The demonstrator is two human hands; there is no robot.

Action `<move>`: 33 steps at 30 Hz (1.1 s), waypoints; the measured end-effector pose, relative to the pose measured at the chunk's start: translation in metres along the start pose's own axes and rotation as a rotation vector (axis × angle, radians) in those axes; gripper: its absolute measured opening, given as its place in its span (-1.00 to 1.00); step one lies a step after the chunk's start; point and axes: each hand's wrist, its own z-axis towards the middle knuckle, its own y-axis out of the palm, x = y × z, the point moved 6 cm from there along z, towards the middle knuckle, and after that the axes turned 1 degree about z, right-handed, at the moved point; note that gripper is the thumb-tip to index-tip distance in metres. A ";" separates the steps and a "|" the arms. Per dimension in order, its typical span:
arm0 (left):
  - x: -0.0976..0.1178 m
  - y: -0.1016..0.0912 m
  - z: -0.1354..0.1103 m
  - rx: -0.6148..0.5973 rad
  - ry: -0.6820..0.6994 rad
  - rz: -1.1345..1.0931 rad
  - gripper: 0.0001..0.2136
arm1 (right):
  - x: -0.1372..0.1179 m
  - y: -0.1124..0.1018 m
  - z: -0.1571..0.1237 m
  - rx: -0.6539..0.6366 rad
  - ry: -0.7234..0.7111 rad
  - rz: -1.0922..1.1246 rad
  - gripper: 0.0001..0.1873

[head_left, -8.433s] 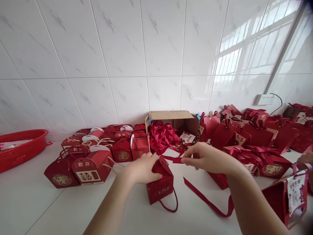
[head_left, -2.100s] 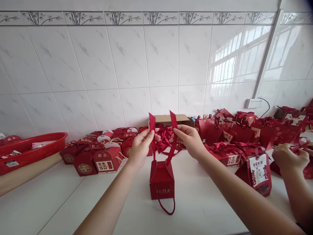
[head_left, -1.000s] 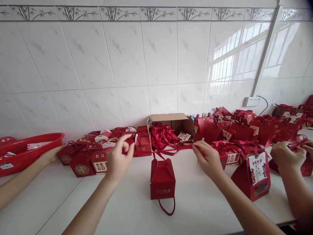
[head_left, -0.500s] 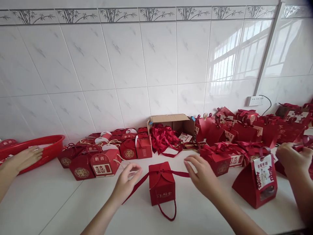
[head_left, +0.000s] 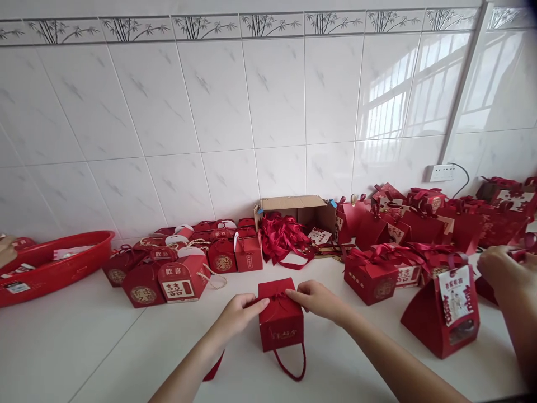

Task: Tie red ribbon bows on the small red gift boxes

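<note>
A small red gift box with gold writing on its front stands on the white table before me. Its twisted cord handle hangs down onto the table. Across the top runs a dark red ribbon, crossed at the middle. My left hand pinches the ribbon at the box's left top edge, and a loose tail shows below my wrist. From the other side my right hand is closed, its fingertips on the ribbon near the knot. My fingers partly hide the ribbon ends.
Behind the box, a cardboard carton holds loose red ribbons. Several red boxes stand to the left, beside a red plastic basin. More ribboned boxes and a tagged bag-shaped box are right. Co-workers' hands show at both edges.
Both my hands have come inward from the stretched ribbon ends to the box top. The co-worker's hand at the left has drawn back from the basin toward the frame edge.
</note>
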 end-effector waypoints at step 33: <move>0.056 0.017 -0.012 0.545 0.583 0.607 -0.90 | -0.034 -0.027 -0.031 0.016 -0.124 0.187 -0.61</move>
